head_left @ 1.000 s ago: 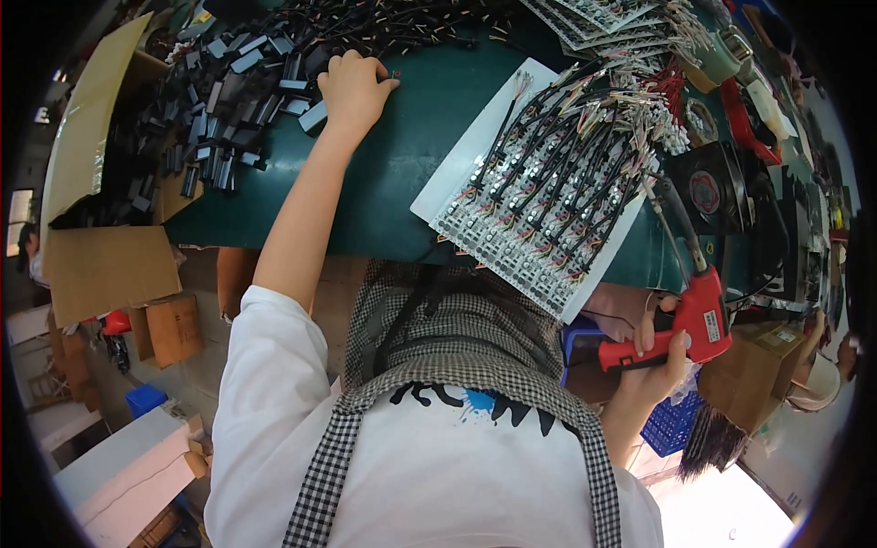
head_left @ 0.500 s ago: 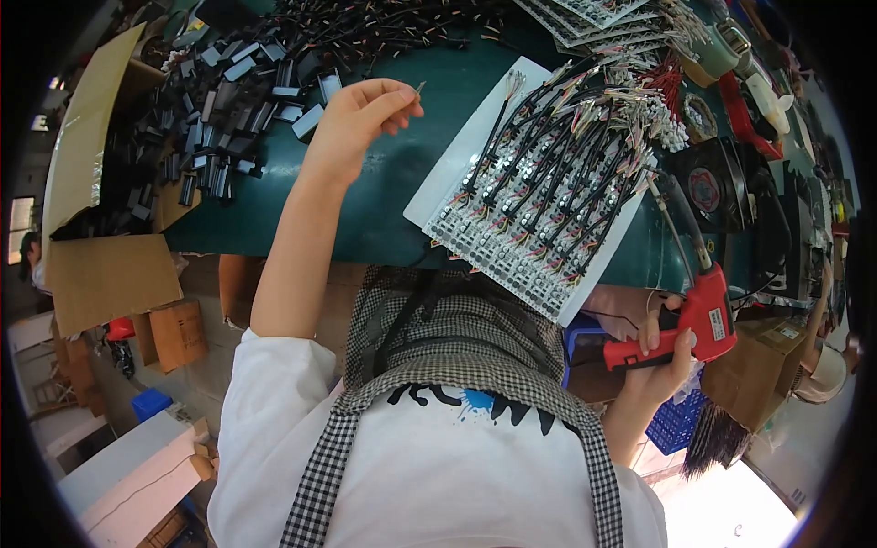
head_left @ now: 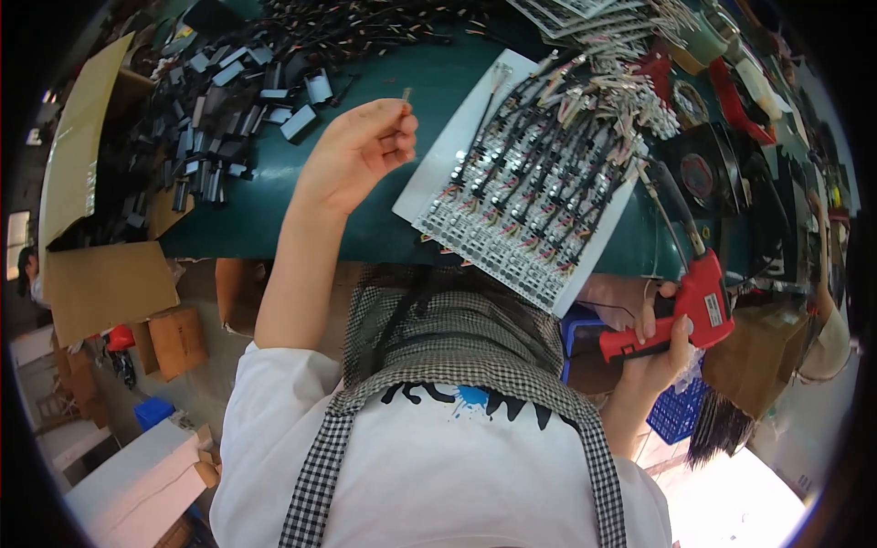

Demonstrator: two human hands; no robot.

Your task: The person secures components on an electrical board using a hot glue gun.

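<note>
My left hand (head_left: 358, 151) is raised above the green table, its thumb and fingers pinched together. A tiny pale, thin tip (head_left: 406, 94) sticks up from the pinch, too small and blurred to name. My right hand (head_left: 665, 342) grips a red soldering gun (head_left: 703, 306) by its handle, below the table's front edge. Its long metal nozzle points up and left, close to the right side of the circuit board panel (head_left: 498, 247). That panel lies on a white board (head_left: 429, 187) and carries rows of black cables (head_left: 539, 151) with bare coloured wire ends and white connectors.
Dark metal housings (head_left: 215, 128) are heaped at the left, beside an open cardboard box (head_left: 82, 155). Loose black cables (head_left: 356, 32) lie along the back. More circuit panels (head_left: 557, 18) are stacked at the far right. A black fan-like unit (head_left: 703, 169) stands right of the panel.
My left hand has turned a little and dropped slightly, its fingers still pinched. The right hand keeps hold of the soldering gun. The whole view has shifted slightly.
</note>
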